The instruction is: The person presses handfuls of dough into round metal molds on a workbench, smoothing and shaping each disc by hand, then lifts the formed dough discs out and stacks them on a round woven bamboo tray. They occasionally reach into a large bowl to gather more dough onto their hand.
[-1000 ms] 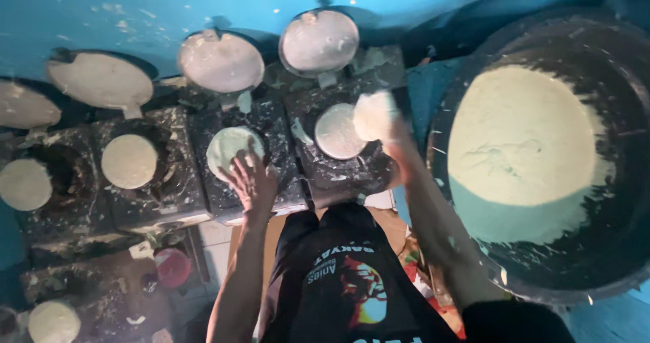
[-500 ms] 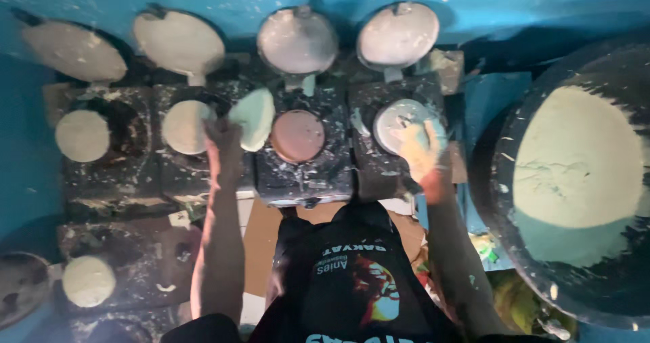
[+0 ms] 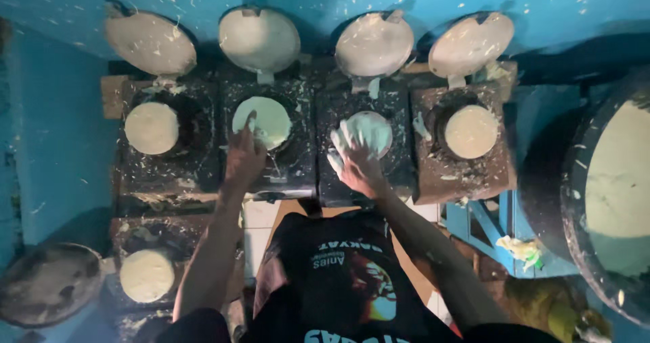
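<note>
Four dark square stoves stand in a row, each with a round pan and a raised batter-smeared lid. My left hand (image 3: 242, 159) reaches to the second pan and its fingers grip the left edge of a thin white round sheet (image 3: 271, 121) lying there. My right hand (image 3: 353, 161), coated in white batter, lies with fingers spread on the pale round (image 3: 374, 127) in the third pan. The first pan holds a white round (image 3: 151, 127), and so does the fourth (image 3: 471, 131). My black printed shirt fills the bottom middle.
A large dark basin of pale batter (image 3: 617, 194) stands at the right. A fifth stove with a white round (image 3: 146, 275) and its lid (image 3: 49, 283) sits at the lower left. A blue splattered wall runs behind the lids. A blue frame (image 3: 487, 224) stands under the right stove.
My right hand has moved left from the fourth pan onto the third. My left hand, which held a lifted sheet, now rests at the second pan's round. The view has shifted right.
</note>
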`<control>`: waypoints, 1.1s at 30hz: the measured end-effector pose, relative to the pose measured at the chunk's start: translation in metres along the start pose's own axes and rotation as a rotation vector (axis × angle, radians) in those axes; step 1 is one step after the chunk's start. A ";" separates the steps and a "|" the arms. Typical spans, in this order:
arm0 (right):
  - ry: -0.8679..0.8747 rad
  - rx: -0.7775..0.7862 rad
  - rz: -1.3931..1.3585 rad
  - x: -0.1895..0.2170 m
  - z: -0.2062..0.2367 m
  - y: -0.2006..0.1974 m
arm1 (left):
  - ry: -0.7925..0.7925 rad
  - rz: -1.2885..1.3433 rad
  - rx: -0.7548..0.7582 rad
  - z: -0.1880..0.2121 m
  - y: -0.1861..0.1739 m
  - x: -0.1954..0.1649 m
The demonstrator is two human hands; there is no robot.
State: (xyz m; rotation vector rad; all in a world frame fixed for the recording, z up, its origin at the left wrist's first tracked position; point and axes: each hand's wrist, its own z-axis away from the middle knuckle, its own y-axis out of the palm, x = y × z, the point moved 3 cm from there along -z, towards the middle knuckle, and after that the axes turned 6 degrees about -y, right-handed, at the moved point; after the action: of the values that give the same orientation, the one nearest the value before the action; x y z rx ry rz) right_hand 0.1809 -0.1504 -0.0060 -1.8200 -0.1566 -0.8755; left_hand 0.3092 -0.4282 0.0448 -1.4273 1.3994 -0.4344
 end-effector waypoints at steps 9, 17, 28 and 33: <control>0.319 -0.182 0.139 -0.051 0.010 -0.017 | 0.051 -0.039 0.209 0.014 0.006 0.025; 0.038 -0.035 -0.001 -0.018 0.022 -0.007 | 0.026 -0.111 0.324 0.009 -0.011 0.000; 0.004 -0.066 0.010 -0.019 -0.009 -0.017 | -0.228 -0.085 0.316 -0.008 0.027 -0.025; 0.211 -0.446 -0.337 -0.066 0.028 -0.123 | -0.382 0.066 0.346 -0.023 0.018 -0.006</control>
State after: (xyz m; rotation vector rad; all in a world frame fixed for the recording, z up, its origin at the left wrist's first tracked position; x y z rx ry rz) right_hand 0.0866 -0.0548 0.0412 -2.1290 -0.1427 -1.4233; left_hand 0.2800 -0.4282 0.0411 -1.1080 1.0039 -0.3213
